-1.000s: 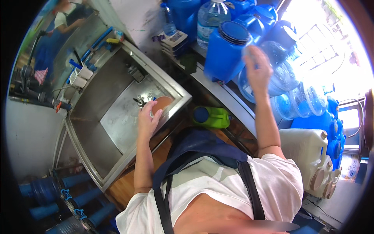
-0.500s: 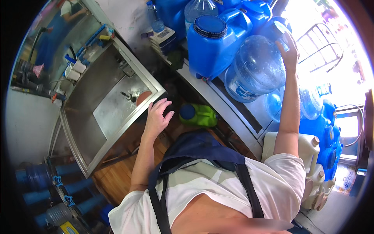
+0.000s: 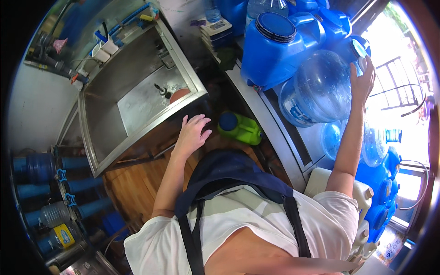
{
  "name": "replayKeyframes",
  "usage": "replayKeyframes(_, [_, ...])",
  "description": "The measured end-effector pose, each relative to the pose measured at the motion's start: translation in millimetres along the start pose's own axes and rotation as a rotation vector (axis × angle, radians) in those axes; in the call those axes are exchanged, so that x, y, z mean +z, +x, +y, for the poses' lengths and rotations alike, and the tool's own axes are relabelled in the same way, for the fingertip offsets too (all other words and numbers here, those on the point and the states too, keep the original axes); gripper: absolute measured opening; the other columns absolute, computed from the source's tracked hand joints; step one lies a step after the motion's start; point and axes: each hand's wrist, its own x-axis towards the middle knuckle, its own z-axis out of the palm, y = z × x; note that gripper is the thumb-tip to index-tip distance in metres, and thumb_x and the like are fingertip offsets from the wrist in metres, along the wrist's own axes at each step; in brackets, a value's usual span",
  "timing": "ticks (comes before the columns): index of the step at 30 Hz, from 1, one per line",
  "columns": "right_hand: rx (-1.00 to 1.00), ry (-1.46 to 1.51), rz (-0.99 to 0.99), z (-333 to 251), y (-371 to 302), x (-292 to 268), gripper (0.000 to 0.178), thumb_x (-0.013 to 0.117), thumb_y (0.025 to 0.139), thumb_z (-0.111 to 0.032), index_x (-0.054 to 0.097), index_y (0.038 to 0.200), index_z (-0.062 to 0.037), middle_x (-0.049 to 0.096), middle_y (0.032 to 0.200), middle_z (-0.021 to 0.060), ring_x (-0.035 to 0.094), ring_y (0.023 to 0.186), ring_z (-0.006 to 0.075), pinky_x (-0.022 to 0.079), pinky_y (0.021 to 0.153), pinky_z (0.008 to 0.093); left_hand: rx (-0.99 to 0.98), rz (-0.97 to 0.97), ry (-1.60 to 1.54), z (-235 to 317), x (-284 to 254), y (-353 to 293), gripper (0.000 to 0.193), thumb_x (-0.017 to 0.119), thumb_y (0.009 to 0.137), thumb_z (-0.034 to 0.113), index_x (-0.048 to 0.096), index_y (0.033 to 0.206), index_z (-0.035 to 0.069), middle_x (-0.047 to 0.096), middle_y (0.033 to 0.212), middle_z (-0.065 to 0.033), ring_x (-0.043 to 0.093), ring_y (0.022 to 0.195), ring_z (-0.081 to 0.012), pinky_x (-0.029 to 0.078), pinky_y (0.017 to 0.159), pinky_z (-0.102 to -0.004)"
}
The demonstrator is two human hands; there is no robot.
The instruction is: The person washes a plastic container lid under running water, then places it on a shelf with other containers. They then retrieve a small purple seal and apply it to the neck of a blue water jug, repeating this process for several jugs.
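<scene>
We see the large clear water bottle (image 3: 321, 87) lying on its side on the steel tabletop (image 3: 270, 123) at the right, its round body pointing toward us and its neck end hidden behind the right hand (image 3: 363, 82). That hand lies flat against the bottle's far right end, fingers extended upward and close together; whether the thumb wraps round the back we cannot tell, as glare from the window washes that side out. Touching the bottle on its far left stands a blue square canister (image 3: 275, 48) with a ribbed screw lid, and more blue containers crowd behind it, partly cut off at the top. Below the bottle, other clear bottles (image 3: 366, 142) show only in part (the light blurs them).

The left hand (image 3: 192, 133) hovers open, fingers loosely spread, holding nothing, just beside the near right corner of the steel sink (image 3: 105, 123). Near it, lower down, lies a green jug (image 3: 243, 129) with a blue cap. Our apron (image 3: 229, 174) hides what is beneath.
</scene>
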Motion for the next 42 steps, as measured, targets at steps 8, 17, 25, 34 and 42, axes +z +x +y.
replayKeyframes(8, [0.052,-0.155,-0.041,-6,3,-2,0.09,0.08,0.075,-0.034,0.033,0.149,-0.0182,0.034,0.152,0.0198,0.027,0.142,0.042,0.024,0.113,0.0572,-0.021,0.0,0.04,-10,-3,-12,0.034,0.067,0.083,0.014,0.063,0.116,0.008,0.06,0.125,-0.0138,0.054,0.122,-0.0294,0.03,0.11,-0.0554])
replayKeyframes(17, [-0.116,0.057,0.245,-126,-7,-15,0.101,0.079,0.071,-0.055,0.031,0.151,-0.0152,0.022,0.155,0.0299,0.014,0.144,0.0499,0.017,0.11,0.0689,0.158,0.391,-0.006,-25,-17,-18,0.029,0.063,0.073,-0.002,0.065,0.1,0.008,0.059,0.124,-0.014,0.054,0.122,-0.0312,0.034,0.108,-0.0562])
replayKeyframes(25, [-0.448,0.64,-0.249,-326,-94,-29,0.058,0.078,0.074,-0.027,0.064,0.128,-0.0174,0.031,0.155,0.0226,0.021,0.145,0.0424,0.014,0.118,0.0507,-0.008,0.754,-0.037,-50,-44,-60,0.023,0.065,0.072,-0.004,0.067,0.092,0.008,0.058,0.127,-0.0163,0.059,0.112,-0.0338,0.044,0.101,-0.042])
replayKeyframes(34, [-0.118,0.213,-0.824,-342,-304,-2,0.04,0.071,0.08,-0.022,0.064,0.115,-0.0062,0.057,0.129,0.016,0.054,0.119,0.0364,0.042,0.098,0.0494,-0.577,-0.217,-0.496,-113,-30,-138,0.049,0.062,0.091,0.024,0.051,0.132,0.002,0.049,0.14,-0.0202,0.05,0.128,-0.032,0.035,0.107,-0.0509])
replayKeyframes(42, [0.924,-0.15,-1.791,-132,-686,-212,0.042,0.072,0.078,-0.025,0.068,0.116,-0.007,0.066,0.118,0.0191,0.062,0.112,0.0322,0.05,0.092,0.0413,-0.902,-1.117,0.132,-282,123,-320,0.061,0.07,0.082,0.039,0.055,0.136,0.014,0.05,0.144,-0.0107,0.049,0.13,-0.027,0.033,0.11,-0.0487])
